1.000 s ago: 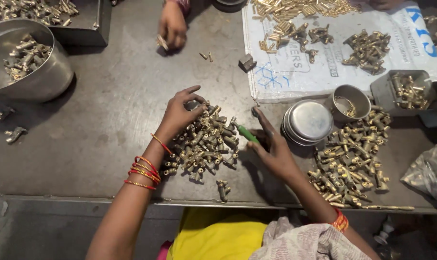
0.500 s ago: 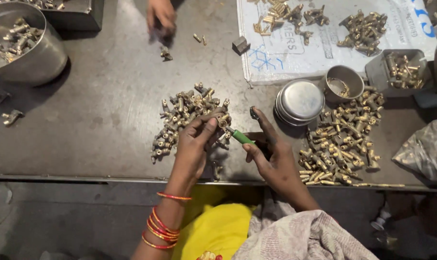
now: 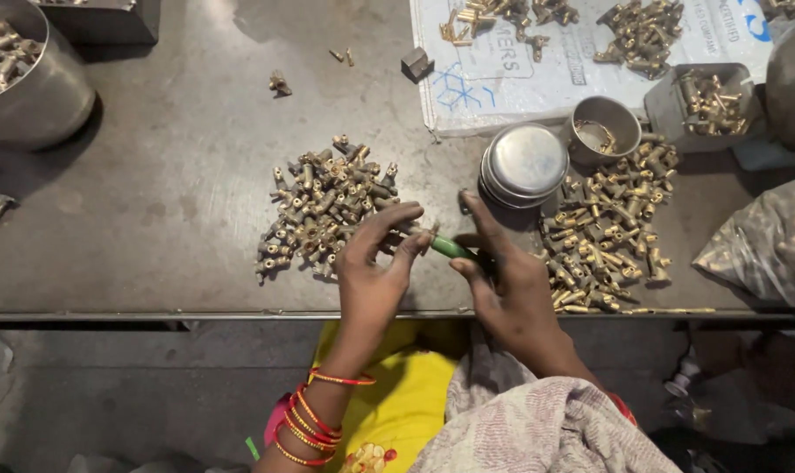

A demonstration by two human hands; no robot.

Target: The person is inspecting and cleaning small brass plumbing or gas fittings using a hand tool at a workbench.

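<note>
Left hand (image 3: 375,271) pinches one small brass fitting (image 3: 430,235) at the pile's (image 3: 327,206) edge, steadying it. Right hand (image 3: 502,280) grips a green-handled tool (image 3: 452,248), tip meeting that fitting. Second heap (image 3: 603,236) lies apart on the right, seemingly keeping batches separate.

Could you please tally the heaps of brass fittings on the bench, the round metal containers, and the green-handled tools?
Heaps of brass fittings on the bare bench: 2, left heap and right heap
Round metal containers: 3, bowl, lidded tin, cup
Green-handled tools: 1
Total: 6
</note>
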